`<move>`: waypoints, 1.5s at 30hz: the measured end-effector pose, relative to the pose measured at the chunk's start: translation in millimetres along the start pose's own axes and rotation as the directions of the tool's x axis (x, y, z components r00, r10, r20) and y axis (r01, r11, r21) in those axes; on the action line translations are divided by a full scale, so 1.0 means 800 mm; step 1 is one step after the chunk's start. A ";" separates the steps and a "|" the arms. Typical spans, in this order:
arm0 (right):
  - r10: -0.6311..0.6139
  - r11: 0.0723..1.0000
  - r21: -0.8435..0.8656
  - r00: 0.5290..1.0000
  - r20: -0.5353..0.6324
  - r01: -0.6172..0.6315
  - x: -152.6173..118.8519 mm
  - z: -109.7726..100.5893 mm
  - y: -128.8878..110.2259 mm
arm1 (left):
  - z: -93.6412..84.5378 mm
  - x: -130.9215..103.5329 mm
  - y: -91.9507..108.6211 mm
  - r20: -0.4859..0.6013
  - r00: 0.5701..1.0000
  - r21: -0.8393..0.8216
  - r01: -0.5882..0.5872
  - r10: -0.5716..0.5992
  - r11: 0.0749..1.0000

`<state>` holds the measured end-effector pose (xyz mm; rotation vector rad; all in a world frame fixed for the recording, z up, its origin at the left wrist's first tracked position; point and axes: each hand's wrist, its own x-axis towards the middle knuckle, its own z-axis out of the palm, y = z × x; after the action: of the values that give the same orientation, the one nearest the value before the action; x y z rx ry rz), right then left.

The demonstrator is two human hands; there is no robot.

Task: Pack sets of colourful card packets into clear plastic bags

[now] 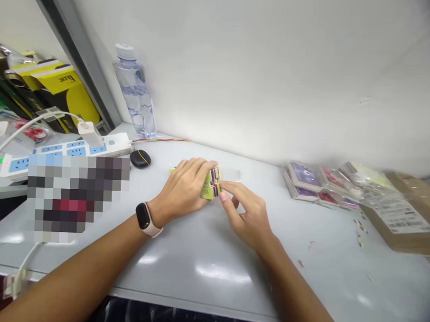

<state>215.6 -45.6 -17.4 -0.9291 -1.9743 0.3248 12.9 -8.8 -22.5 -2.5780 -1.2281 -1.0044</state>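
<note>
Near the middle of the table, my left hand (pixel 189 186) lies over a green printed card piece (pixel 207 190) with a purple, red and white pattern at its right end. Its fingers curl round the piece and cover most of it, so I cannot tell whether it is one card, a stack or a small box. My right hand (pixel 246 212) is closed in a pinch, thumb and forefinger at the right edge of the piece. Just behind lies a small clear plastic piece (pixel 232 175).
Wrapped card packs (pixel 305 177) and a cardboard box (pixel 405 217) stand at the right, with paper scraps (pixel 360 226) nearby. A water bottle (pixel 135 96), black mouse-like case (pixel 140 158) and power strip (pixel 76 148) are at the left. A pixelated patch (pixel 74 197) hides something.
</note>
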 end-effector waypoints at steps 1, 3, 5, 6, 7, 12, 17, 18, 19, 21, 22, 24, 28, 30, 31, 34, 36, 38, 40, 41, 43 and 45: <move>-0.012 1.000 -0.011 1.000 0.001 0.012 0.000 -0.001 0.001 | 0.000 0.000 0.000 -0.001 1.000 -0.002 0.012 -0.012 1.000; -0.056 0.997 -0.056 0.998 -0.041 0.054 -0.001 -0.003 0.002 | -0.001 0.001 -0.001 -0.006 0.998 -0.021 0.059 -0.059 0.998; -0.099 0.990 -0.116 0.986 -0.133 0.084 -0.001 -0.005 0.002 | -0.001 0.002 -0.002 -0.044 0.990 -0.092 0.133 -0.137 0.987; -0.118 0.986 -0.141 0.975 -0.190 0.092 -0.001 -0.006 0.001 | -0.002 0.003 -0.002 -0.075 0.980 -0.148 0.174 -0.186 0.974; -0.128 0.984 -0.155 0.961 -0.246 0.092 0.000 -0.007 0.000 | -0.003 0.004 -0.001 -0.093 0.966 -0.208 0.219 -0.242 0.953; -0.143 0.986 -0.136 0.911 -0.387 0.097 0.002 -0.007 -0.003 | -0.006 0.008 0.008 -0.175 0.858 -0.534 0.329 -0.483 0.779; -0.183 0.981 -0.133 0.916 -0.356 0.145 -0.001 -0.005 -0.006 | 0.002 0.007 0.013 0.077 0.858 -0.558 0.460 -0.508 0.691; -0.189 0.980 -0.129 0.921 -0.339 0.154 -0.002 -0.005 -0.007 | 0.004 0.007 0.013 0.113 0.866 -0.547 0.464 -0.488 0.697; -0.197 0.978 -0.125 0.927 -0.318 0.165 -0.002 -0.005 -0.009 | 0.006 0.006 0.013 0.133 0.877 -0.543 0.454 -0.462 0.706; -0.207 0.977 -0.114 0.941 -0.268 0.183 -0.002 -0.005 -0.012 | 0.007 0.003 0.014 0.135 0.905 -0.536 0.410 -0.404 0.738; -0.213 0.976 -0.107 0.945 -0.248 0.192 -0.001 -0.004 -0.013 | 0.008 0.002 0.015 0.127 0.918 -0.531 0.384 -0.377 0.756; -0.212 0.976 -0.098 0.950 -0.229 0.194 0.000 -0.003 -0.013 | 0.009 0.000 0.016 0.109 0.937 -0.529 0.337 -0.332 0.779; -0.207 0.977 -0.096 0.956 -0.208 0.191 -0.001 0.000 -0.008 | 0.010 -0.001 0.017 0.092 0.944 -0.543 0.314 -0.317 0.778; -0.221 0.974 -0.096 0.956 -0.191 0.206 -0.002 0.001 -0.007 | 0.009 0.000 0.016 0.091 0.943 -0.550 0.315 -0.319 0.773; -0.224 0.973 -0.098 0.958 -0.178 0.209 -0.002 0.001 -0.006 | 0.009 0.000 0.016 0.090 0.944 -0.555 0.312 -0.317 0.771; -0.228 0.970 -0.112 0.965 -0.127 0.215 -0.002 0.000 -0.005 | 0.010 -0.001 0.014 0.097 0.946 -0.574 0.307 -0.310 0.759; -0.231 0.969 -0.117 0.967 -0.104 0.219 -0.002 -0.001 -0.004 | 0.010 -0.001 0.013 0.106 0.945 -0.579 0.312 -0.310 0.754; -0.240 0.966 -0.120 0.965 -0.100 0.228 -0.002 -0.002 -0.003 | 0.010 -0.002 0.012 0.111 0.945 -0.574 0.314 -0.309 0.756; -0.247 0.965 -0.118 0.964 -0.102 0.234 -0.002 -0.003 -0.002 | 0.010 -0.001 0.012 0.104 0.947 -0.562 0.309 -0.305 0.767; -0.241 0.967 -0.114 0.965 -0.103 0.229 -0.002 -0.003 -0.003 | 0.009 -0.001 0.012 0.106 0.947 -0.552 0.310 -0.304 0.774; -0.226 0.971 -0.101 0.969 -0.096 0.216 -0.003 -0.004 -0.005 | 0.008 -0.001 0.012 0.104 0.949 -0.539 0.306 -0.299 0.785; -0.225 0.972 -0.092 0.971 -0.085 0.217 -0.003 -0.003 -0.008 | 0.007 -0.002 0.012 0.102 0.954 -0.543 0.290 -0.281 0.788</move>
<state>215.3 -52.2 -14.1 -0.7517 -1.9918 0.0720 22.2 -14.2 -25.9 -2.8563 -1.5605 -1.6193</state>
